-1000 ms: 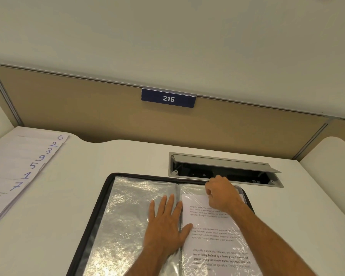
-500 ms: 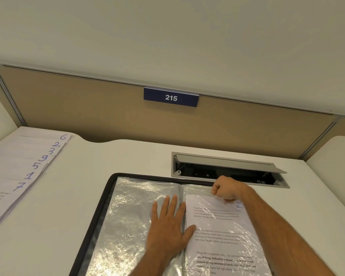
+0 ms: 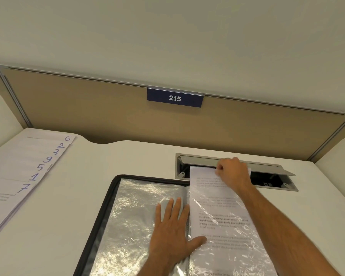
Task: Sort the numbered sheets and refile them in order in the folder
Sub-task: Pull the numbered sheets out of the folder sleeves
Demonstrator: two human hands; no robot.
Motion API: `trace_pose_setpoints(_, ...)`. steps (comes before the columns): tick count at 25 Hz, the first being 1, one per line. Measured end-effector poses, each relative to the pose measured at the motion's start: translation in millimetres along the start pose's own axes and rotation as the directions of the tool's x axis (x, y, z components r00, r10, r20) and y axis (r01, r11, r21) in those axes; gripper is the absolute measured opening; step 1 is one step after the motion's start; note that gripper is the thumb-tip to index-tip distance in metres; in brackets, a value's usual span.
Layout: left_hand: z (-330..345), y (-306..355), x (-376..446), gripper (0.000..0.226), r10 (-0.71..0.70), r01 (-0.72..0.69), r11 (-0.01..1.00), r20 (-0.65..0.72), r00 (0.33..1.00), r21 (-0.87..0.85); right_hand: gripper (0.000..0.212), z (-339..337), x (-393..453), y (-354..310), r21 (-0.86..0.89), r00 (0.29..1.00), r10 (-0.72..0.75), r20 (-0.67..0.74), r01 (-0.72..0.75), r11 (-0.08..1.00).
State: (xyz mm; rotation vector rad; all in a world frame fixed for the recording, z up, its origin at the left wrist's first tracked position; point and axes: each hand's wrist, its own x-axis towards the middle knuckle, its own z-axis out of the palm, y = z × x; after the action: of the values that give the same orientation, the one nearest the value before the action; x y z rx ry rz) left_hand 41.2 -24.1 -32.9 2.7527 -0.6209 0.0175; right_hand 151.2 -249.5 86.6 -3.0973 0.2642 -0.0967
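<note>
A black-edged folder (image 3: 100, 220) lies open on the desk, its clear plastic sleeves shining. My left hand (image 3: 172, 234) presses flat on the left sleeve beside the spine, fingers spread. My right hand (image 3: 232, 172) pinches the top edge of a printed sheet (image 3: 221, 214). The sheet sticks out past the top of the right sleeve, over the desk's cable slot. A fanned pile of numbered sheets (image 3: 24, 170) lies at the far left, showing 6, 2, 3, 9, 5, 1 and 7 in blue ink.
A grey cable slot (image 3: 267, 176) with a raised lid is sunk into the desk behind the folder. A tan partition with a blue "215" plate (image 3: 175, 97) closes off the back. White desk surface (image 3: 76, 196) lies between the pile and the folder.
My right hand has moved away from me with the sheet's top edge, drawing the sheet partly out of the right sleeve. My left hand has stayed pressed on the left sleeve.
</note>
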Motion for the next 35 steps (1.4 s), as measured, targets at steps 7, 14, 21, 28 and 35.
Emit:
trace_pose_setpoints(7,2.7,-0.6,0.4,0.102,-0.005,0.005,1.000,-0.013,1.000,0.005,0.011,-34.9,35.2,3.2,0.043,0.930,-0.073,-0.360,0.094,0.995)
trace_pose_setpoints(14,-0.3,0.8,1.4,0.102,-0.005,0.005,1.000,0.002,1.000,-0.010,0.011,-97.5,45.3,8.6,0.063,0.785,-0.146,-0.603,0.230,0.971)
trace_pose_setpoints(21,-20.2,-10.0,-1.9,0.095,-0.118,0.087,0.827,-0.021,0.993,-0.555,0.006,-157.4,9.6,2.4,0.226,0.821,-0.201,-0.535,0.368,0.902)
trace_pose_setpoints(28,-117.5,-25.7,17.3,0.083,-0.404,-0.007,0.592,-0.305,0.862,-0.806,0.006,-210.0,-40.3,-39.6,0.388,0.878,-0.328,-0.350,0.454,0.802)
trace_pose_setpoints(35,-186.7,-56.9,5.0,0.035,-0.441,-0.126,0.573,-0.435,0.785,-0.810,0.019,-227.8,-70.8,-103.6,0.524,0.858,-0.417,-0.300,0.514,0.680)
